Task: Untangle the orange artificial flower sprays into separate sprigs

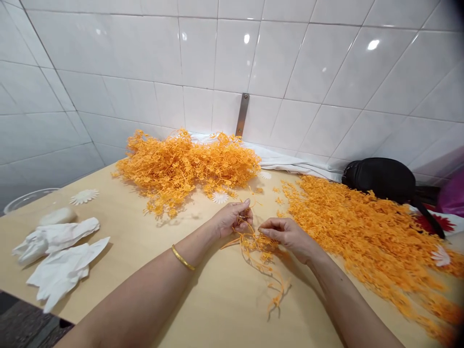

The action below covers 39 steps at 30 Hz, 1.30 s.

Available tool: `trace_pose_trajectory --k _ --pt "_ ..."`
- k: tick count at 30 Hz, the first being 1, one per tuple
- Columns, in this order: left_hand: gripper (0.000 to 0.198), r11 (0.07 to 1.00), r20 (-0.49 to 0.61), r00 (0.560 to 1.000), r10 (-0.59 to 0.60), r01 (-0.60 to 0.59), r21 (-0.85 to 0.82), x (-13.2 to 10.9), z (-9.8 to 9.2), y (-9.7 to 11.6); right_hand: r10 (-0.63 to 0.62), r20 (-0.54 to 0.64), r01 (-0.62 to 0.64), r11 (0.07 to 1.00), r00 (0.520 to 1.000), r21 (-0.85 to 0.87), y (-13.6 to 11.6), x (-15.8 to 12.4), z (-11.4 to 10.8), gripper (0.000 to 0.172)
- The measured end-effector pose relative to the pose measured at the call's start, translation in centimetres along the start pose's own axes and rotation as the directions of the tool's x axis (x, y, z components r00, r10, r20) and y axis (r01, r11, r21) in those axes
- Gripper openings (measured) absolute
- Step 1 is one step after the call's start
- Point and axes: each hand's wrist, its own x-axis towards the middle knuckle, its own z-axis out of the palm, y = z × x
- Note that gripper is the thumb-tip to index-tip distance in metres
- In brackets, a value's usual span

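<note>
Near the middle of the table, my left hand (235,218) has its fingers curled round thin orange stems, with the thumb pointing up. A loose orange sprig (263,249) hangs from it, its branches trailing down over the table toward me. Just to the right, my right hand (286,234) pinches part of the same sprig between thumb and forefinger. Behind my hands lies a tall orange heap (192,164) of branching sprigs. A flatter, wider orange pile (355,227) spreads over the right side of the table.
Crumpled white tissues (67,270) and a pale rounded object (58,216) lie at the left. A black bag (380,179) sits at the back right. White flower shapes (84,196) are scattered about. A white cloth (286,162) runs along the tiled wall.
</note>
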Motion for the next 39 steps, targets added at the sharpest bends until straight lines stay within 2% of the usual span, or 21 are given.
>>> trace_pose_trajectory --k 3,8,11,14,20,26,29,33,35,39 --pt "0.035 1.000 -0.008 1.000 0.014 -0.014 -0.008 -0.1 0.0 0.1 0.005 0.029 -0.006 1.000 1.000 0.017 0.0 0.0 -0.1 0.025" --pt "0.032 0.997 -0.014 1.000 -0.019 0.020 0.080 -0.5 0.7 0.0 -0.007 -0.120 0.022 0.992 0.993 0.126 0.4 0.2 0.1 0.034" --pt "0.027 0.987 -0.028 0.997 -0.078 0.081 0.142 -0.5 1.2 -0.4 0.014 -0.169 0.023 0.976 0.985 0.215 0.5 0.5 0.5 0.033" --pt "0.022 0.976 -0.025 0.995 -0.100 0.103 0.194 -0.3 1.7 -1.0 -0.016 -0.202 0.072 0.959 0.979 0.274 0.5 0.7 0.8 0.031" --pt "0.008 0.923 -0.126 0.991 -0.032 0.078 0.377 0.3 2.0 -1.5 -0.036 -0.112 0.066 0.959 0.993 0.277 0.2 0.4 0.5 0.028" --pt "0.012 0.932 -0.125 0.992 -0.015 0.059 0.358 -0.1 2.1 -1.3 -0.055 0.018 0.046 0.941 0.998 0.334 -0.4 -0.2 0.4 0.028" --pt "0.012 0.943 -0.116 0.993 -0.001 0.040 0.332 -0.1 2.1 -1.4 -0.080 -0.048 0.091 0.958 0.996 0.271 -0.1 0.0 0.4 0.025" --pt "0.011 0.949 -0.099 0.995 -0.003 0.034 0.312 0.0 2.0 -1.4 -0.148 -0.199 0.166 0.983 0.969 0.077 0.7 0.8 0.5 0.022" --pt "0.012 0.950 -0.083 0.996 -0.020 0.045 0.310 -0.1 1.9 -1.1 -0.199 -0.299 0.191 0.980 0.933 -0.056 0.8 1.0 0.8 0.021" --pt "0.013 0.956 -0.058 0.997 -0.053 0.068 0.287 -0.1 2.2 -0.5 -0.313 -0.486 0.169 0.933 0.816 -0.318 0.4 1.1 2.1 0.018"
